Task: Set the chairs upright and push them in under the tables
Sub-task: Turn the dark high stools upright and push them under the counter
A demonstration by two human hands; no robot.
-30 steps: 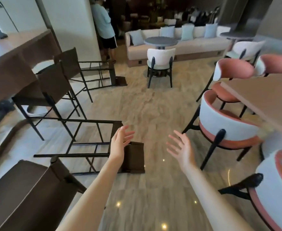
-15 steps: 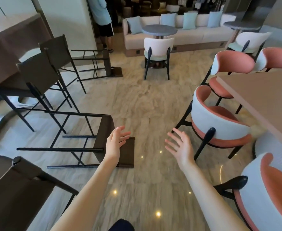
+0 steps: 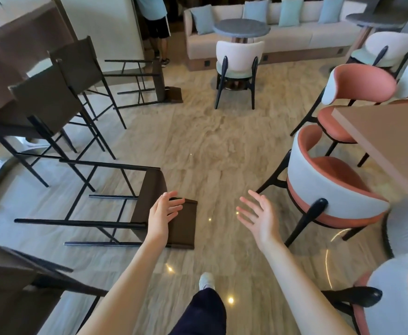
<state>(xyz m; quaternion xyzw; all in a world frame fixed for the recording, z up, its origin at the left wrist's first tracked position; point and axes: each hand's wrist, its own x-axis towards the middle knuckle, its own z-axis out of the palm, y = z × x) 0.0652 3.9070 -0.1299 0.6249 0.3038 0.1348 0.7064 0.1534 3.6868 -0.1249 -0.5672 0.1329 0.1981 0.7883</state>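
Café lounge: dining tables (image 3: pixel 391 131), cushioned sofa (image 3: pixel 294 35).

Near stool (image 3: pixel 116 201): brown seat and back, thin black legs, tipped on its side before me, legs pointing left. Far stool (image 3: pixel 147 81): same make, also tipped over, lying by the white wall beyond.

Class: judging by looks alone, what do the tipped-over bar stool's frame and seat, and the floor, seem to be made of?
Tipped-over bar stool: the frame looks like thin black metal rod, matt; the seat looks like dark brown leather or fabric, which cannot be told apart here. Floor: polished beige stone or tile, since ceiling lights glint off it.
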